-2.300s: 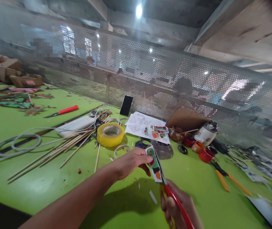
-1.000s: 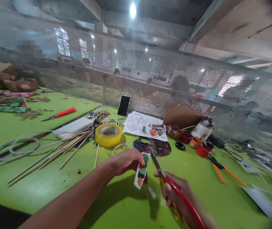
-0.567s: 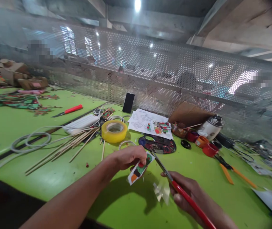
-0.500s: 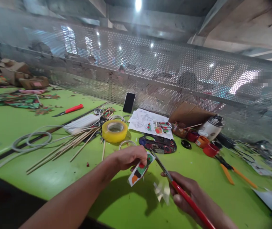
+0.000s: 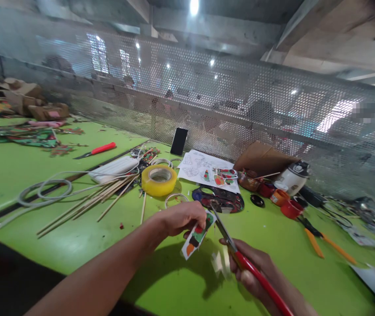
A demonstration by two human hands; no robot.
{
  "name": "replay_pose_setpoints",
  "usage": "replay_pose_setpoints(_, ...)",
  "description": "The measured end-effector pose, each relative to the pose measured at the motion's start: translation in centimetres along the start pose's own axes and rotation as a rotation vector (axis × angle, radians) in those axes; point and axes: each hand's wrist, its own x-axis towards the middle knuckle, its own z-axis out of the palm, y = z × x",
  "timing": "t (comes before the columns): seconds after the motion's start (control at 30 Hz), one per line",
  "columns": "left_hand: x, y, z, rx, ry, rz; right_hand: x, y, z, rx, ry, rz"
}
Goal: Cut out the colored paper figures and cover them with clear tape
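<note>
My left hand [image 5: 190, 219] pinches a painted strip [image 5: 194, 241] with green, red, black and orange patches and a white border. The fingers cover part of it. My right hand [image 5: 253, 267] is wrapped round red-handled snips [image 5: 256, 272], whose metal blades point up and left. Their tips lie by the strip's upper right end; whether they touch it, I cannot tell. Pale clear scraps [image 5: 219, 263] lie on the green table [image 5: 161, 281] below the blades. Just beyond my hands is a dark, paint-smeared palette [image 5: 218, 199].
Left of my hands are a yellow tape roll [image 5: 159, 180], thin bamboo sticks [image 5: 88, 208] and a white power strip [image 5: 114, 169]. Printed sheets [image 5: 196, 169] with painted cut-outs lie behind the palette. Paint pots [image 5: 291, 208] and orange-handled pliers [image 5: 335, 248] are at right. A perforated metal screen [image 5: 187, 105] stands behind.
The strip has shifted slightly right and tilted in my left hand. The snips have moved a little with it, their tips staying close to the strip's upper end.
</note>
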Motion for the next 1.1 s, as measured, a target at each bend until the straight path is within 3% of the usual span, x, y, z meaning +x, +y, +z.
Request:
replay_pose_setpoints(0.17,0.07,-0.01,0.14,0.041,-0.052,-0.043,-0.19,-0.09,-0.01,0.007,0.019,0.010)
replay_pose_setpoints(0.6,-0.17,0.65,0.73,0.067,-0.005,-0.113,-0.26,-0.32,0.11,-0.037,0.004,0.015)
replay_pose_setpoints(1.1,-0.25,0.63,0.56,0.094,-0.075,-0.103,-0.37,-0.17,-0.10,-0.001,-0.037,0.025)
